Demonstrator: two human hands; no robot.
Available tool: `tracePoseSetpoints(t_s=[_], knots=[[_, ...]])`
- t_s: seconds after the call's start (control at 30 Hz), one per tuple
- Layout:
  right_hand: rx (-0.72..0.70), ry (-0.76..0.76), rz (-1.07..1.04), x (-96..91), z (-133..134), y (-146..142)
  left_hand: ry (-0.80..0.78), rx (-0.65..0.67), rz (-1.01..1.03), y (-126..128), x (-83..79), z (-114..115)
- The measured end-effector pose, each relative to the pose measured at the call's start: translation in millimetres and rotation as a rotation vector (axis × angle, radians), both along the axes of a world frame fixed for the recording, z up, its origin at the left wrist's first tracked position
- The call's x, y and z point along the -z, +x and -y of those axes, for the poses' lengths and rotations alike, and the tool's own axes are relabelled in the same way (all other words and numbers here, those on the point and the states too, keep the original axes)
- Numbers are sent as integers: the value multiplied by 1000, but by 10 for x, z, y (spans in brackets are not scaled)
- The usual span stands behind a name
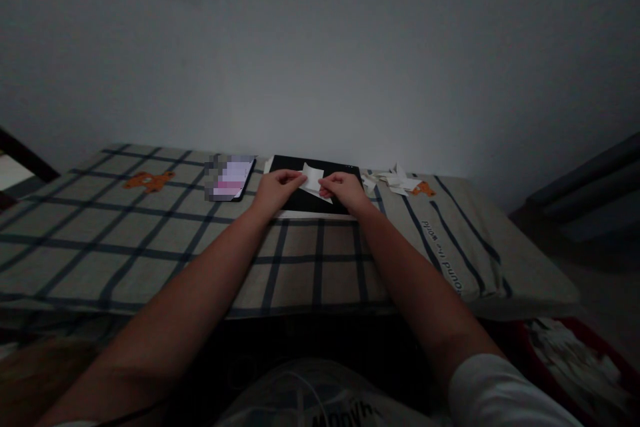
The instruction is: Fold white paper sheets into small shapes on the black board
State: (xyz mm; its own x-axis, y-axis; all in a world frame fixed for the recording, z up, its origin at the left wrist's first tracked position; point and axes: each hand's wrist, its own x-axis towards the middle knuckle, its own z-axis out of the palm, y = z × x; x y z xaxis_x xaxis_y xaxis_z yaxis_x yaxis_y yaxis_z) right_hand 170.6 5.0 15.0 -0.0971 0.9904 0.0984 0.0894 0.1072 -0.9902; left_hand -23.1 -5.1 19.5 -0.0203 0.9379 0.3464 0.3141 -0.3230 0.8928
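Note:
A small piece of white folded paper (313, 178) is held between my two hands, over a flat black board or cover (300, 203) with white edges beneath it. My left hand (275, 190) pinches the paper's left side between thumb and fingers. On the right side, the curled fingers of my right hand (345, 190) close on the paper's edge. One corner of the paper points up and another points toward the lower right. Close by my right hand lies a small pile of white folded paper pieces (397, 180).
A phone (234, 178) with a lit, partly blurred screen lies left of the black board. The checked tablecloth (200, 240) has orange animal figures and printed words. A grey wall (320, 67) stands behind the table. A red container (575, 360) with whitish contents is at the lower right.

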Motion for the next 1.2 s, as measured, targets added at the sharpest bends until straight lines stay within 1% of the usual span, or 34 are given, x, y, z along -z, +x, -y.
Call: tracePoseSetpoints(t_s=[0.13, 0.33, 0.43, 0.53, 0.67, 0.8, 0.9, 1.0, 1.1, 1.2], knots=[[12, -19, -25, -31, 20, -22, 25, 35, -4, -10, 10, -17], [11, 4, -43, -27, 25, -36, 12, 78, 130, 8, 56, -63], [20, 8, -30, -19, 19, -29, -34, 92, 234, 4, 80, -97], [34, -2, -25, -22, 12, -26, -78, 70, 262, -17, 92, -128], [52, 0, -17, -28, -2, -29, -99, 23, 268, -38, 104, -150], [68, 0, -54, -14, -21, -37, -135, 24, 289, -29, 94, -130], [42, 8, -93, -1, -25, -44, -191, 78, 360, 1, 65, -85], [3, 12, -83, -1, -9, -50, -227, 140, 392, 32, 40, -39], [-25, 38, -45, -6, 15, -49, -220, 155, 362, 46, 36, -13], [-84, 90, -12, 1, 30, -43, -193, 162, 303, 43, 50, -11]])
